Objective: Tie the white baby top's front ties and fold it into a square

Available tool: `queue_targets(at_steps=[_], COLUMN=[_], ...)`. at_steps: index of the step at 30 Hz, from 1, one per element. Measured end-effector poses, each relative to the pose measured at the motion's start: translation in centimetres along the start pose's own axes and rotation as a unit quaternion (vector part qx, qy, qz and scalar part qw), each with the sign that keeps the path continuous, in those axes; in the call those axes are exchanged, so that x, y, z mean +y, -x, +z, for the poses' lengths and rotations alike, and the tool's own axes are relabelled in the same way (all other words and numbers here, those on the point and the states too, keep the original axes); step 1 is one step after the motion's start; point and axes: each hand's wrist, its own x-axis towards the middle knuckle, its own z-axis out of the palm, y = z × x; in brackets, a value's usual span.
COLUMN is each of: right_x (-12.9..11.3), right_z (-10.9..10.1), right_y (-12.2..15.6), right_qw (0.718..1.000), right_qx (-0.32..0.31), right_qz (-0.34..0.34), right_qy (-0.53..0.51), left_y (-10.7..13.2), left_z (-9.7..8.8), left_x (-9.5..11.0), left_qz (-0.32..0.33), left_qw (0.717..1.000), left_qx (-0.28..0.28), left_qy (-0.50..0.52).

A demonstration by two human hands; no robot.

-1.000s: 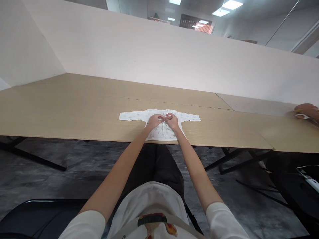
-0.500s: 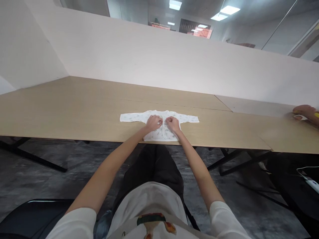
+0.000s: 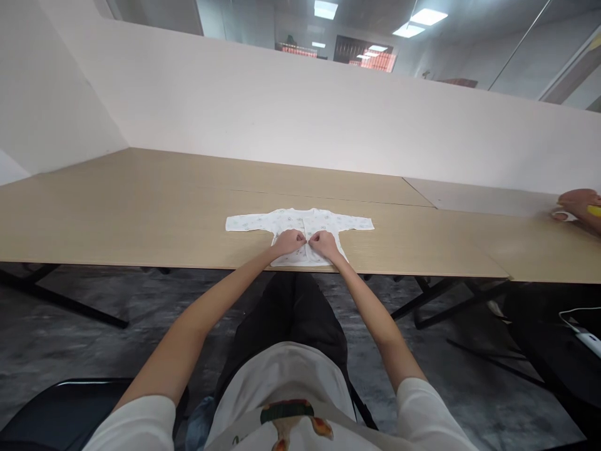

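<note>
A small white baby shirt (image 3: 293, 219) with a faint print lies spread on the table, both sleeves stretched out sideways. Its front opening runs down the middle. My left hand (image 3: 290, 241) pinches the fabric just left of that opening, fingers closed. On the opening's other side, my right hand (image 3: 323, 244) is also closed in a pinch on the shirt's front edge. The fingertips of both hands are close together, with a small gap between them. Whether a fastener sits between the fingers is too small to tell.
The shirt lies near the front edge of the long wooden table (image 3: 141, 207). A white partition (image 3: 282, 113) rises behind it. At the far right another person's hand (image 3: 580, 200) is beside a white object. A black chair (image 3: 70, 413) stands at lower left.
Both hands have moved down along the front opening, toward the hem, and their fingertips are closer together. The shirt itself has stayed in place.
</note>
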Motion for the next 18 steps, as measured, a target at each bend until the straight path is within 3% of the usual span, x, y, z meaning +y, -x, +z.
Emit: queue_targets(at_steps=[7,12,18], right_x=[-1.1,-1.5,-1.3], right_z=[0.1,-0.5,-0.9], right_y=[1.0,1.8,1.8], right_qw=[0.999,1.0,1.0], right_qx=[0.034,0.013,-0.012], right_qz=[0.036,0.0,0.001], right_qy=[0.009,0.025,0.023], left_y=[0.1,-0.1,-0.3], left_z=[0.2,0.1,0.5], left_x=[0.1,0.4,-0.3], left_qz=[0.029,0.033,0.053], left_qw=[0.999,0.997,0.994], left_qx=[0.025,0.034,0.028], left_qy=[0.029,0.065,0.095])
